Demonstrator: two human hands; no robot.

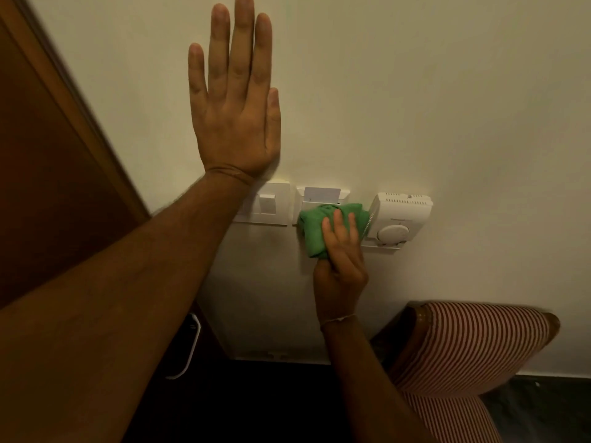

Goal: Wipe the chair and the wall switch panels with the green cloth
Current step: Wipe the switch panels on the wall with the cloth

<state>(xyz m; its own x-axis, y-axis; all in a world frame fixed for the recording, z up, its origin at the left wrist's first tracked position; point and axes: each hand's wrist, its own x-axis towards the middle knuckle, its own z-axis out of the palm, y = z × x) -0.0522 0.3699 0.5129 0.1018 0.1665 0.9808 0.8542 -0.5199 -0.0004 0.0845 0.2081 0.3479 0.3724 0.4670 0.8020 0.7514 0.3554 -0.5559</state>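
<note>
My right hand [340,257] presses a bunched green cloth [316,228] against the lower part of the middle wall panel, a white key-card holder [321,195] with a card standing in its slot. To its left sits a white rocker switch panel [267,203], partly covered by my left wrist. A white thermostat with a round dial [399,215] is mounted to the right, touching the cloth's edge. My left hand [235,100] lies flat on the cream wall above the switch, fingers straight and holding nothing. The red-and-white striped chair [473,343] stands below right, against the wall.
A brown wooden door and frame [54,161] run along the left. A white cable [192,350] loops down beside the door's lower edge. A low white socket plate [275,355] sits at the skirting above dark floor [256,404].
</note>
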